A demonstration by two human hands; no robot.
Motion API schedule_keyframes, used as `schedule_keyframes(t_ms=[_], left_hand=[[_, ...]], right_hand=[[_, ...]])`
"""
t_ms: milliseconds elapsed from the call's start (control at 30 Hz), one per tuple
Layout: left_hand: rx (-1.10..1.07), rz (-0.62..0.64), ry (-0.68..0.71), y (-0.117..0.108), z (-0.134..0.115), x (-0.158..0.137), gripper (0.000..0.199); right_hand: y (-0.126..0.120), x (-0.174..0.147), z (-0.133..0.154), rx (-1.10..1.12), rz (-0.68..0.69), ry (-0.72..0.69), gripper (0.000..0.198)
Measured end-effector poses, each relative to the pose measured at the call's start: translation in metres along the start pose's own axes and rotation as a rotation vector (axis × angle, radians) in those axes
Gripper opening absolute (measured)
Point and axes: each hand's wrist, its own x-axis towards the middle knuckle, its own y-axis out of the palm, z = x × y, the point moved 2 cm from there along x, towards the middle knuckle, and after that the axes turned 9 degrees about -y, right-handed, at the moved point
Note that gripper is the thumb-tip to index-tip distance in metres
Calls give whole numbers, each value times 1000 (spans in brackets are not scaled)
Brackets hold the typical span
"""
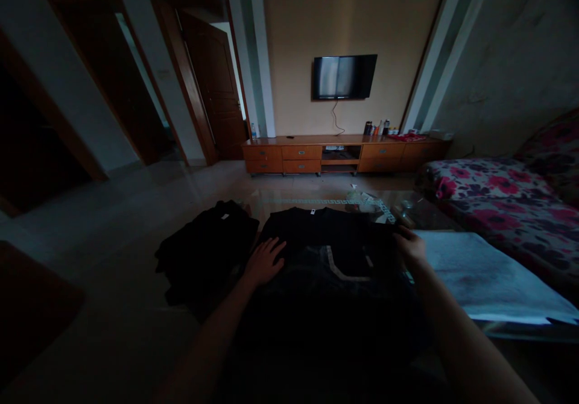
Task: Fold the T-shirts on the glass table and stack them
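A black shirt [312,229] lies spread before me on a glass table, a small white label at its neck and a pale outlined shape on its front. My left hand [266,262] rests flat on the shirt's left side, fingers spread. At the right edge, my right hand [411,246] is closed on the shirt's sleeve, which stretches out toward it. Left of the shirt sits a pile of dark clothes [208,247] with a small pale tag. The lower part of the shirt is lost in shadow.
A pale blue-white sheet [493,274] covers the table's right side. The glass table [294,201] has a patterned border, with a crumpled plastic bag [362,197] near its far edge. A flowered sofa [488,178] stands right. Beyond are a low wooden cabinet [303,151] and a television [344,77].
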Motion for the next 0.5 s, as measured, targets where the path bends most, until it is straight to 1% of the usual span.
schedule_keyframes(t_ms=[67, 167, 333, 400, 500], left_hand=[[-11, -2, -6, 0, 0, 0, 58], [-19, 0, -10, 0, 0, -1, 58], [-12, -7, -12, 1, 1, 1, 59], [-13, -11, -7, 2, 1, 1, 59], [-11, -9, -2, 2, 1, 1, 59]], right_hand=[[-7, 6, -8, -20, -40, 38, 60], [-16, 10, -18, -49, -109, 53, 56], [-23, 14, -22, -52, -158, 120, 50], [-24, 19, -23, -23, -107, 139, 49], [-22, 28, -25, 63, 61, 158, 48]])
